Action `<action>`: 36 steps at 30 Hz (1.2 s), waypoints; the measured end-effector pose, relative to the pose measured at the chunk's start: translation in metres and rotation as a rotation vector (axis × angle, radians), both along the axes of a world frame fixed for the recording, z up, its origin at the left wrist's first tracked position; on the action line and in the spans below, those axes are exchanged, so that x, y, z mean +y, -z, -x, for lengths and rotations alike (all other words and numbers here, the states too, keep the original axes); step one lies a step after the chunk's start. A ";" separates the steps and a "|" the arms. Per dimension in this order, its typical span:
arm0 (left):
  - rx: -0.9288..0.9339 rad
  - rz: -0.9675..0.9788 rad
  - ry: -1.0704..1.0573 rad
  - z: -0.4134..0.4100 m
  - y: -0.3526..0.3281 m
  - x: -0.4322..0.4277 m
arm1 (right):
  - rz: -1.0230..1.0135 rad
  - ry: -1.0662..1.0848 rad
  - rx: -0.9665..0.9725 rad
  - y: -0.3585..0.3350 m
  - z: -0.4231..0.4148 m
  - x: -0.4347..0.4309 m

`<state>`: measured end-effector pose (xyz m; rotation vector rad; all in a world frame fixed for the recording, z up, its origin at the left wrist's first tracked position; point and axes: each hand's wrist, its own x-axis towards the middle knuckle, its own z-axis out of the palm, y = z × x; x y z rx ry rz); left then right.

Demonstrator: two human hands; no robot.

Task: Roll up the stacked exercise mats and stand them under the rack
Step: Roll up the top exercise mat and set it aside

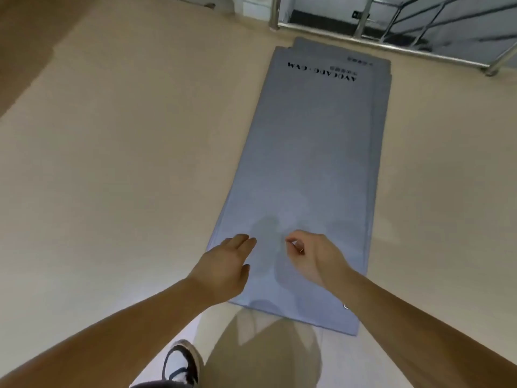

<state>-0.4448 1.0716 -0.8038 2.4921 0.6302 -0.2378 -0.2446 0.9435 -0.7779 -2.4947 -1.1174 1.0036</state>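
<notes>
A stack of flat grey-blue exercise mats (pixel 316 152) lies lengthwise on the beige floor, running away from me, with black lettering near its far end. Edges of lower mats show at the far end and along the right side. My left hand (pixel 226 264) hovers over the near left part of the top mat, fingers straight and held together, holding nothing. My right hand (pixel 313 254) hangs above the near middle of the mat with its fingers loosely curled and nothing in them. Both hands cast faint shadows on the mat.
A metal railing (pixel 391 37) runs along the far right behind the mats' far end. A white post base (pixel 251 7) stands at the far wall. My shoe (pixel 181 365) and trouser leg (pixel 260 357) are at the mat's near edge. Beige floor spreads to the left.
</notes>
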 end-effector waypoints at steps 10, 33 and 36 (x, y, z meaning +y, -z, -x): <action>0.235 -0.192 0.441 -0.010 0.286 0.012 | 0.141 -0.149 0.062 0.277 0.000 -0.047; 0.250 -0.157 0.754 0.029 0.358 -0.018 | 0.187 -0.258 0.197 0.362 0.029 -0.091; 0.044 -0.210 0.703 0.028 0.330 0.000 | 0.213 -0.391 0.110 0.335 0.018 -0.094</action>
